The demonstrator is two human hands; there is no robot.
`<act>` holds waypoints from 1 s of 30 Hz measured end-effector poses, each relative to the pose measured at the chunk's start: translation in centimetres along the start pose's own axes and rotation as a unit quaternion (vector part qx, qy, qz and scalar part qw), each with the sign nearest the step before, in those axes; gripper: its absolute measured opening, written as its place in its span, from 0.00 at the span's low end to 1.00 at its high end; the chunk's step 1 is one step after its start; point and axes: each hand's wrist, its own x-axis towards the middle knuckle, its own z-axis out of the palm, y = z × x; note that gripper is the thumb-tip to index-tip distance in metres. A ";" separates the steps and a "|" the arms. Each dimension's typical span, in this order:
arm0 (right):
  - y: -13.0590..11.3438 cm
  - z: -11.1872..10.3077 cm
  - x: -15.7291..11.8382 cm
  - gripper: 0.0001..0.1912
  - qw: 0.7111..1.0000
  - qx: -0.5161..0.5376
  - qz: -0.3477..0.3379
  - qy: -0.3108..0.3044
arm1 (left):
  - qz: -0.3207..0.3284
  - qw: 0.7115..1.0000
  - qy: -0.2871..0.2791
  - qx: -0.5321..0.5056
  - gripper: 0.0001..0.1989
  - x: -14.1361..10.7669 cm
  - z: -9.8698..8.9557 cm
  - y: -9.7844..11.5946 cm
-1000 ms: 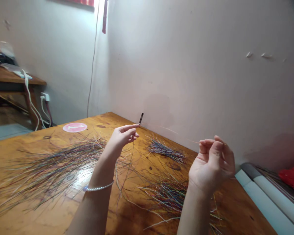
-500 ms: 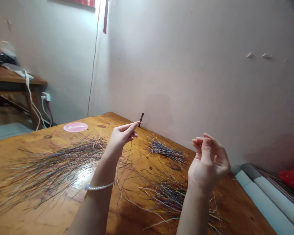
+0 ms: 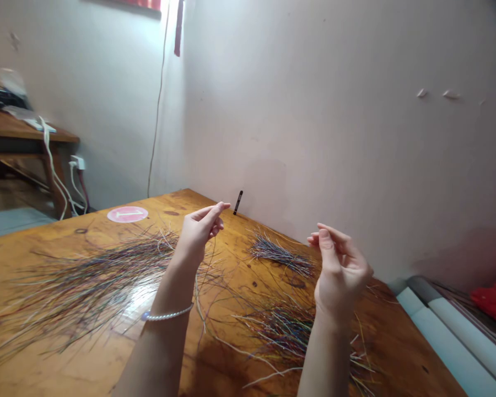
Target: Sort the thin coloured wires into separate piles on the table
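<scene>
One thin wire (image 3: 214,248) is hanging below the left hand (image 3: 198,229), above the table (image 3: 66,241). That hand's thumb and index finger are pressing together at the tips, apparently gripping the wire, the other fingers curling under. The right hand (image 3: 341,275) is hovering well apart, its fingers bending in toward the thumb; whether the tips are meeting or holding a strand, I am not able to tell. Any stretch of wire between the hands is not showing. Risks, in my judgement: so fine a wire is likely to be slipping if the pinch is loosening, or kinking if pulled unevenly; its hanging end could be catching among the stray strands lying below, dragging others along. Counts: three bundles are resting on the table, namely a long left bundle (image 3: 119,264), a short far bundle (image 3: 279,255) and a near bundle (image 3: 287,328), which the right forearm is partly covering; their strands are lying too densely for counting. Farther out, I am noting one pen (image 3: 238,202) leaning by the wall (image 3: 334,138), one round pink sticker (image 3: 128,214) near the table's far edge, and one beaded bracelet (image 3: 169,316) circling the left wrist.
</scene>
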 end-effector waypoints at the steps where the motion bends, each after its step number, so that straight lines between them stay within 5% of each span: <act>1: 0.2 -0.1 0.1 0.11 1.000 -0.008 0.012 -0.015 | 0.002 1.000 0.002 -0.002 0.15 0.0 -0.1 0.0; 7: 1.4 -1.0 0.5 0.23 0.971 -0.202 0.042 -0.121 | 0.035 0.999 0.013 0.014 0.10 -0.1 -0.2 0.3; 11: 1.1 -1.5 0.3 0.27 0.953 -0.239 0.047 -0.182 | 0.066 0.996 0.029 0.053 0.09 -0.3 0.1 0.4; 21: 1.0 -2.4 1.1 0.29 0.976 -0.191 0.010 -0.103 | 0.097 0.987 0.061 0.110 0.07 0.5 -0.1 -0.6; 25: 0.6 -1.9 0.7 0.19 0.968 -0.147 0.077 -0.191 | 0.069 0.989 0.004 0.128 0.08 0.5 -0.1 -0.4; 30: -0.3 -0.3 -0.2 0.14 0.945 -0.054 0.123 -0.299 | 0.040 0.975 -0.144 0.164 0.09 -1.1 1.2 0.7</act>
